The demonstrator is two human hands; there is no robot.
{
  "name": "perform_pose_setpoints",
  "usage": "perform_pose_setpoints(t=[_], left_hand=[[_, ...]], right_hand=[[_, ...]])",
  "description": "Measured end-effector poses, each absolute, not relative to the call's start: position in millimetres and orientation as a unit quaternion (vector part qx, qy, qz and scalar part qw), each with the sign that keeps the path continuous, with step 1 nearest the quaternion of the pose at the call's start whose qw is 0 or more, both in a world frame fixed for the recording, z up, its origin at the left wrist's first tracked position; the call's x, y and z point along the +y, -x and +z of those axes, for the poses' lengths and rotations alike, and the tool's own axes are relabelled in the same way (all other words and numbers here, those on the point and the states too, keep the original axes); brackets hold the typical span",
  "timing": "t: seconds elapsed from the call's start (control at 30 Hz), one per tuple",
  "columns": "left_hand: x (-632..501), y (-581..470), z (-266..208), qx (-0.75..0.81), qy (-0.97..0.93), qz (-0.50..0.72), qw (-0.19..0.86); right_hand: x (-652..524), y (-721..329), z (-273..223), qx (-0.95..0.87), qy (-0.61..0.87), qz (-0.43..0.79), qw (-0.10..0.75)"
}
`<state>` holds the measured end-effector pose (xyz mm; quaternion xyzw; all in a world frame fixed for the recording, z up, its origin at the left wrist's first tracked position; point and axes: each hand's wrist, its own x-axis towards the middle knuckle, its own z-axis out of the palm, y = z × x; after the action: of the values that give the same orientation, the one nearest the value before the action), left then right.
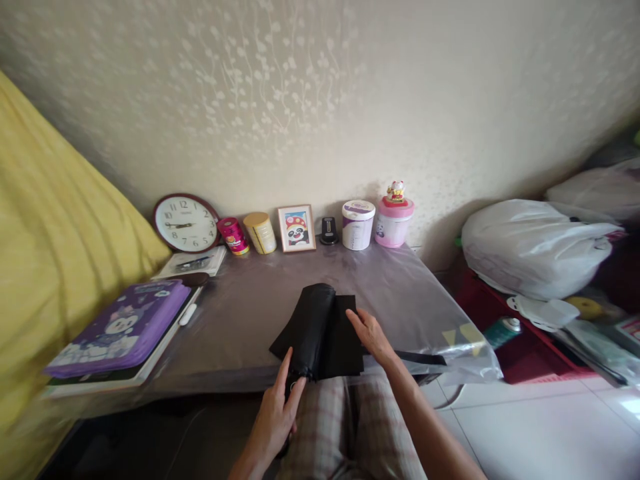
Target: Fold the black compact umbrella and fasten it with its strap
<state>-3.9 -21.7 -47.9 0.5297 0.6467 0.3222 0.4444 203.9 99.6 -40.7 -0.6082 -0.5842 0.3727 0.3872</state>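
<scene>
In the head view, a black umbrella-like bundle [310, 327] lies at the near edge of the surface [240, 300], at its 6 o'clock. The left hand [277, 410] is clamped around the lower end of the bundle. The right hand [373, 333] touches the flat flap [343, 350] at 3 o'clock; I cannot tell whether its fingers pinch it. From the bundle, a purple case [117, 327] is at 9 o'clock, a round clock [185, 223] at 10, a picture frame [297, 229] at 12.
</scene>
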Motion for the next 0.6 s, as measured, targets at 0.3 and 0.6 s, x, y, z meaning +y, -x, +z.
perform_pose_setpoints(t=[0.3,0.6], left_hand=[[-22,4,-47,0.643,-0.522,0.325,0.456],[-20,7,-46,0.641,-0.545,0.308,0.444]], right_hand=[[110,-192,-41,-0.604,0.582,0.355,0.413],[118,-170,-26,-0.592,0.532,0.403,0.452]])
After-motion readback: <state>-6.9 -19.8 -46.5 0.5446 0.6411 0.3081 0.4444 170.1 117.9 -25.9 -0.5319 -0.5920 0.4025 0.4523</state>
